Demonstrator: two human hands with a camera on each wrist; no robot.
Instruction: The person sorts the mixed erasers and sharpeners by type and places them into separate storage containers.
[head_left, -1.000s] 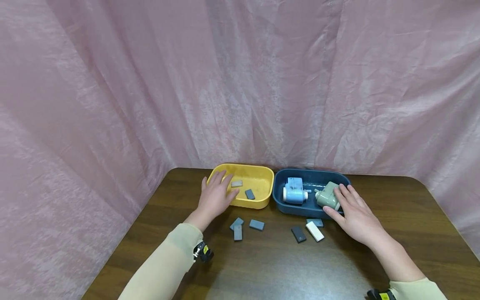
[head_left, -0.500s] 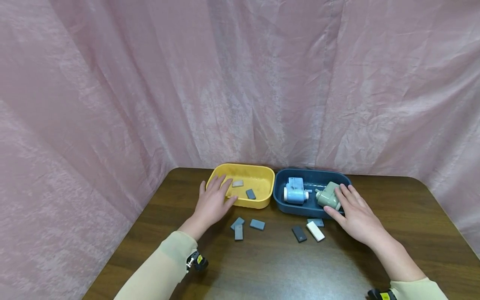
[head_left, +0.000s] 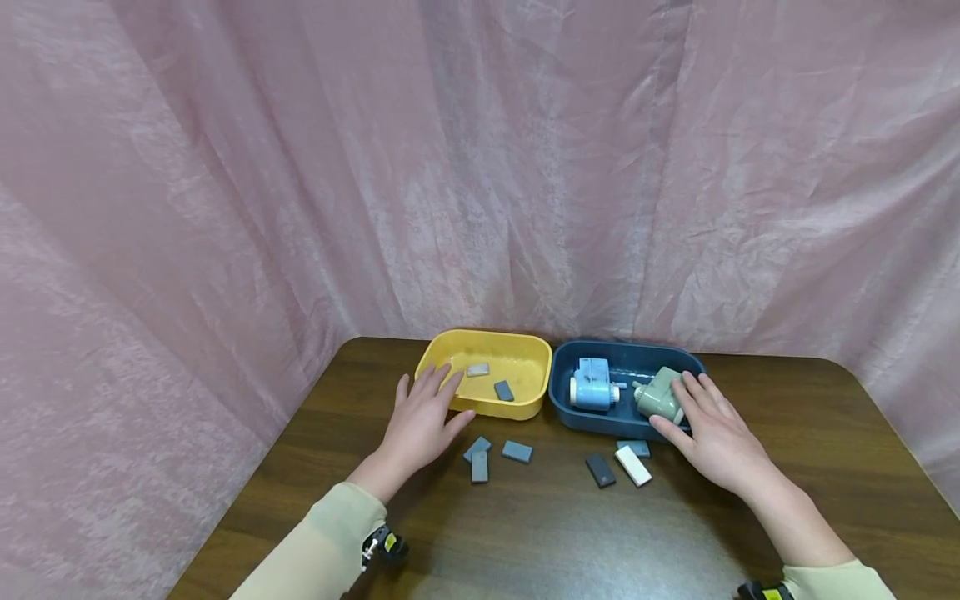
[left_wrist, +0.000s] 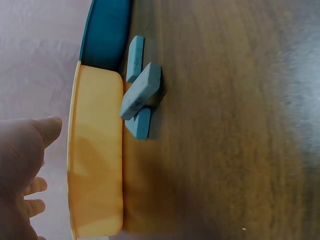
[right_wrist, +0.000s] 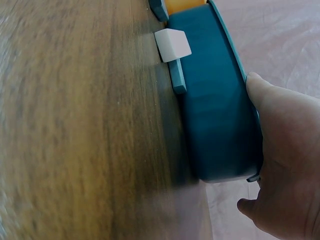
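My left hand [head_left: 420, 421], fingers spread and straight, hovers over the front left rim of a yellow bin [head_left: 536, 392]. In that bin lie a light grey block [head_left: 477, 369] and a dark blue-grey block [head_left: 504, 391], both eraser-like. The right hand [head_left: 716, 437] reaches over the right end of a dark blue bin [head_left: 600, 423], its extended fingers overlapping a green crank pencil sharpener [head_left: 658, 396]. Its thumb is right at the bin's rim in the right wrist view. A light blue sharpener [head_left: 592, 386] of the same shape sits left of the green one.
Several eraser-like blocks lie on the wooden table [head_left: 540, 533] before the bins: blue-grey ones [head_left: 517, 452] at left, a black one [head_left: 600, 470] and a white one [head_left: 633, 466] at right. The white one overlaps a blue block [head_left: 636, 447]. A pink curtain [head_left: 480, 167] hangs behind.
My left hand has drawn back from over the yellow bin, toward me and slightly left. The right hand stays in place at the green pencil sharpener.
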